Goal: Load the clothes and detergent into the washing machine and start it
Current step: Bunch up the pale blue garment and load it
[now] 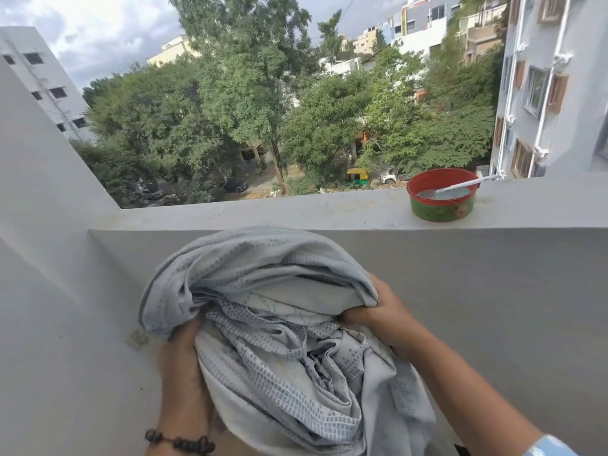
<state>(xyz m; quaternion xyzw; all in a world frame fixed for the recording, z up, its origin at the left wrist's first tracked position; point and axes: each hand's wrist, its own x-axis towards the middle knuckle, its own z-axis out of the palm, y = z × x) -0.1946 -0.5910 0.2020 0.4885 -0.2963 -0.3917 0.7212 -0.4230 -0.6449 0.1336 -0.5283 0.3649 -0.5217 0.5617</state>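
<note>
A big bundle of pale grey-blue patterned cloth (273, 324) fills the lower middle of the head view, held up in front of a balcony wall. My left hand (181, 353) grips the bundle from its left underside, its fingers partly hidden in the folds. My right hand (378, 311) clutches the right side of the cloth near the top fold. A beaded bracelet sits on my left wrist. No washing machine or detergent pack is in view.
A grey balcony parapet (296, 215) runs across the view ahead. A red and green bowl (441, 199) with a spoon-like tool in it stands on the ledge at the right. Trees, parked vehicles and buildings lie beyond and below. A white wall rises at the left.
</note>
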